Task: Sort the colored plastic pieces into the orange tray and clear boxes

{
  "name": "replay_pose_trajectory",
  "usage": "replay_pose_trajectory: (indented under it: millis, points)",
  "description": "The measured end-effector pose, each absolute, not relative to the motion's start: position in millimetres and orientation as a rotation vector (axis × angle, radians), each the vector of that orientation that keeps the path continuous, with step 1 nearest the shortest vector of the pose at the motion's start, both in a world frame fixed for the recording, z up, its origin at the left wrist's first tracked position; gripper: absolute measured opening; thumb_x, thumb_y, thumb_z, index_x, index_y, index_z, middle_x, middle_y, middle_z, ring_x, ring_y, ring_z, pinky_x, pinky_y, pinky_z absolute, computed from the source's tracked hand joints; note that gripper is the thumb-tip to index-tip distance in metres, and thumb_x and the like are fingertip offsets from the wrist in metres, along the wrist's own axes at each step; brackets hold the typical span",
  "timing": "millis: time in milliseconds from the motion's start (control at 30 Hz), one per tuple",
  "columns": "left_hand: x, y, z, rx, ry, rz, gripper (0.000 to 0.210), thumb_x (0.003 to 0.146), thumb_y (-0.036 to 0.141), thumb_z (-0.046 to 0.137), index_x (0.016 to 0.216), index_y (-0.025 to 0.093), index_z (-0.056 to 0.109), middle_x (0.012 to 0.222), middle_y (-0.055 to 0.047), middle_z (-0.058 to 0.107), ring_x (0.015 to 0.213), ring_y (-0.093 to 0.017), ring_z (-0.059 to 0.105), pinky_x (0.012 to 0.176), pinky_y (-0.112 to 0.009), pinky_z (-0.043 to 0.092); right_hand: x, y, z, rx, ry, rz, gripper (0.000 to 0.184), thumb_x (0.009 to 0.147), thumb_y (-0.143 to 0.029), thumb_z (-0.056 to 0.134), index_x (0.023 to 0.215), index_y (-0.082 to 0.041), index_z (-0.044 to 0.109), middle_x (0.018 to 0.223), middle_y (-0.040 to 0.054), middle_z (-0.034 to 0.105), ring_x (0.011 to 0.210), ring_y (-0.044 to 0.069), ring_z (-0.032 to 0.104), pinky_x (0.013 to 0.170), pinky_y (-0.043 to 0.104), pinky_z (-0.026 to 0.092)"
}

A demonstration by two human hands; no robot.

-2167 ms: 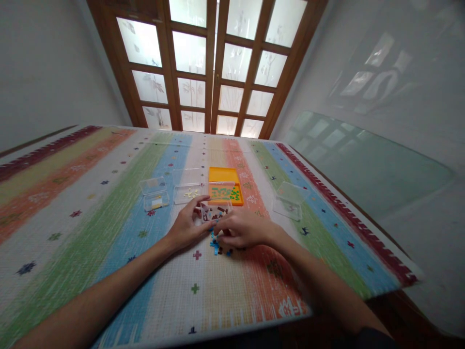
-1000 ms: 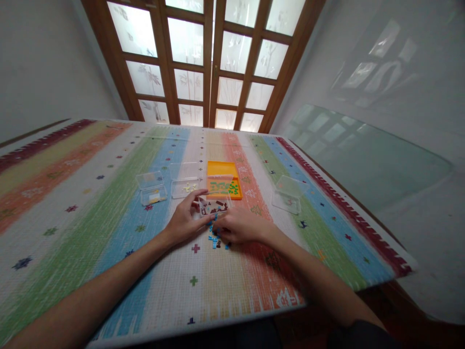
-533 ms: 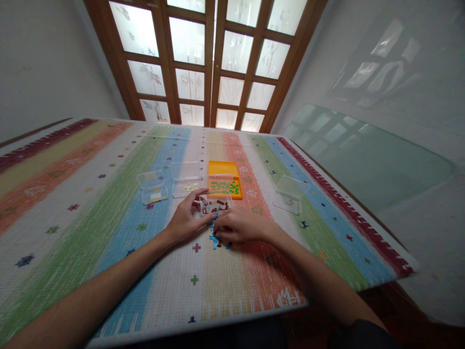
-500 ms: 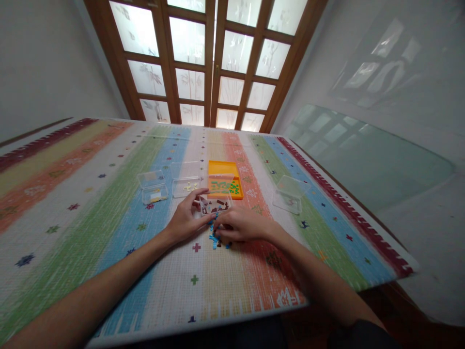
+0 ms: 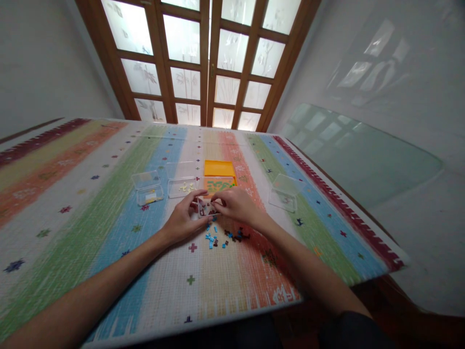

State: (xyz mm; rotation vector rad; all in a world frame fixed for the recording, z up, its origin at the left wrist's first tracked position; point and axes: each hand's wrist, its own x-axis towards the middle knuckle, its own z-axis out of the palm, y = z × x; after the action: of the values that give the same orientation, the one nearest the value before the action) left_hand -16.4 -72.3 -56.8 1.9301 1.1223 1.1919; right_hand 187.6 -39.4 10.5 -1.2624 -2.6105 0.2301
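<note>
My left hand (image 5: 185,212) grips the left side of a clear plastic box (image 5: 201,213) that holds small dark brown bricks (image 5: 211,210). Over the box's right part, my right hand (image 5: 234,203) has its fingertips pinched together. Whatever it pinches is too small and too hidden to name. Just in front of the box, small blue bricks (image 5: 209,238) lie loose on the striped tablecloth (image 5: 174,271). More dark brown bricks (image 5: 240,235) are scattered to their right, with a few blue ones among them.
Behind the hands stands an open orange case (image 5: 220,168) with green bricks (image 5: 220,185). To its left are open clear boxes, one with pale yellow pieces (image 5: 187,187), another with small items (image 5: 152,196). A further clear box (image 5: 283,199) sits at right.
My right hand has moved up from the loose bricks to above the box, uncovering the brown and blue bricks on the cloth. My left hand keeps its hold on the box.
</note>
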Motion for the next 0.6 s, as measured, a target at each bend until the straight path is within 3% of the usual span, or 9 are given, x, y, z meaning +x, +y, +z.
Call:
replay_pose_trajectory:
  millis: [200, 400, 500, 600]
  points:
    - [-16.8, -72.6, -56.4, 1.886, 1.088, 1.162, 0.065, 0.08, 0.032, 0.083, 0.138, 0.02, 0.056, 0.131, -0.012, 0.069, 0.097, -0.02, 0.069, 0.089, -0.038, 0.057, 187.2, -38.5, 7.9, -1.258, -2.592, 0.232, 0.025, 0.093, -0.02, 0.06, 0.104, -0.019, 0.082, 0.082, 0.0068, 0.077, 0.071, 0.017, 0.061, 0.065, 0.027, 0.034]
    - [-16.8, -73.6, -53.1, 1.869, 1.121, 1.182, 0.063, 0.081, 0.035, 0.082, 0.137, 0.019, 0.057, 0.121, -0.01, 0.071, 0.093, -0.021, 0.07, 0.083, -0.037, 0.058, 199.7, -46.4, 26.5, -1.073, -2.646, 0.432, 0.015, 0.084, -0.015, 0.069, 0.093, -0.016, 0.08, 0.068, -0.0006, 0.068, 0.06, 0.011, 0.053, 0.063, 0.024, 0.034]
    - [-16.5, -73.3, -52.5, 1.883, 1.139, 1.187, 0.06, 0.082, 0.034, 0.081, 0.135, 0.019, 0.058, 0.123, -0.01, 0.071, 0.095, -0.021, 0.07, 0.083, -0.036, 0.058, 202.7, -55.5, 31.1, -0.906, -2.884, 0.64, 0.006, 0.083, -0.022, 0.078, 0.087, -0.018, 0.08, 0.068, -0.0017, 0.068, 0.061, 0.011, 0.054, 0.061, 0.024, 0.034]
    - [-16.2, -73.0, -52.9, 1.879, 1.159, 1.192, 0.06, 0.082, 0.032, 0.081, 0.136, 0.019, 0.058, 0.127, -0.011, 0.07, 0.095, -0.021, 0.07, 0.084, -0.036, 0.058, 200.3, -62.7, 26.3, -0.856, -3.051, 0.738, 0.015, 0.083, -0.031, 0.084, 0.087, -0.018, 0.08, 0.074, 0.0001, 0.072, 0.064, 0.012, 0.055, 0.06, 0.024, 0.033]
